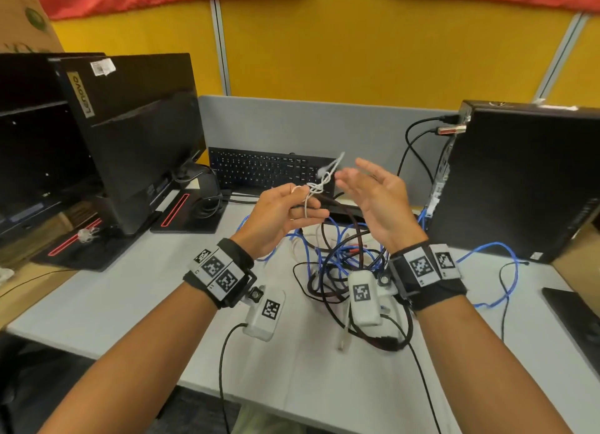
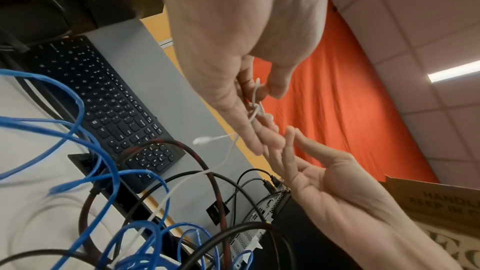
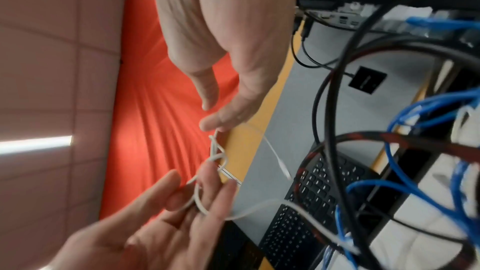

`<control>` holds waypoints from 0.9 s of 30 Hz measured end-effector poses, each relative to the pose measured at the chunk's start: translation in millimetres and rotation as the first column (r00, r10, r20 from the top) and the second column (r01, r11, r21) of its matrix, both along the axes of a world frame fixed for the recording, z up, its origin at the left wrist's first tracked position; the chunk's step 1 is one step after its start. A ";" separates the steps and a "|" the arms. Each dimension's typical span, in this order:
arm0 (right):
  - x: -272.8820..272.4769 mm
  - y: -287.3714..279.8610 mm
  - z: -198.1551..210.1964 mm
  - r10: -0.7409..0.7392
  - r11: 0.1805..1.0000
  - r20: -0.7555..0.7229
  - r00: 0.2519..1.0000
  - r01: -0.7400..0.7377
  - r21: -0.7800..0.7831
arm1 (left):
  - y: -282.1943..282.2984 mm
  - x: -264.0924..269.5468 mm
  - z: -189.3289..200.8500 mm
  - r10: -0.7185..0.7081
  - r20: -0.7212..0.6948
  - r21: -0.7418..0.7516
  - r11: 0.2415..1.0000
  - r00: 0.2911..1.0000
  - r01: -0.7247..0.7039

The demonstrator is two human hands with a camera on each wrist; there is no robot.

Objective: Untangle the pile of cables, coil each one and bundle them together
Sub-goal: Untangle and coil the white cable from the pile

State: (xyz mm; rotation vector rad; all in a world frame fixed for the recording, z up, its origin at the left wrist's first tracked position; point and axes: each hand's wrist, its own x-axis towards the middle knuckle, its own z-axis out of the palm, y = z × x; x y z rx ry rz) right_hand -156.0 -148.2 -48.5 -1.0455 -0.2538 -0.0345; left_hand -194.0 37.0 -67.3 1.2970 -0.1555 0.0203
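Note:
My left hand (image 1: 305, 203) is raised above the desk and pinches a thin white cable (image 1: 319, 187) just below a loose knot. The left wrist view shows thumb and fingers closed on that white cable (image 2: 254, 110), its white plug (image 2: 201, 141) dangling. My right hand (image 1: 354, 177) is open beside the knot, fingers straight. In the right wrist view its index fingertip (image 3: 207, 125) is at the upper end of the knotted cable (image 3: 217, 155); I cannot tell if they touch. The cable pile (image 1: 341, 261) of blue, black, red-black and white leads lies on the desk beneath both hands.
A black keyboard (image 1: 269, 170) leans at the back behind the hands. Two monitors (image 1: 136, 135) stand at the left and a desktop PC (image 1: 526, 180) at the right, with cables plugged in. A blue cable (image 1: 506, 271) loops toward the PC.

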 end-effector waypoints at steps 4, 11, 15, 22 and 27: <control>-9.6 6.0 -5.0 0.018 0.943 0.104 0.994 0.018 -0.332 | 0.9 -0.2 -1.4 -0.044 0.062 0.065 0.997 0.997 0.040; -10.3 5.7 -7.6 0.105 0.809 0.247 0.963 0.062 -0.584 | 5.9 -7.6 -1.1 -0.171 0.068 0.108 0.981 0.983 0.164; -7.4 6.9 -9.5 0.048 0.658 0.417 0.908 0.285 -0.697 | 10.4 -10.2 -5.7 -0.167 0.061 0.111 0.981 0.984 0.159; 2.0 2.4 -10.8 -0.173 0.564 0.533 0.828 0.527 -0.636 | 25.5 -1.2 -11.8 0.050 0.230 0.303 0.945 0.972 -0.120; 7.1 -1.8 -15.7 -0.191 0.444 0.634 0.750 0.642 -0.625 | 40.3 0.9 -13.0 0.147 0.309 0.221 0.950 0.940 -0.221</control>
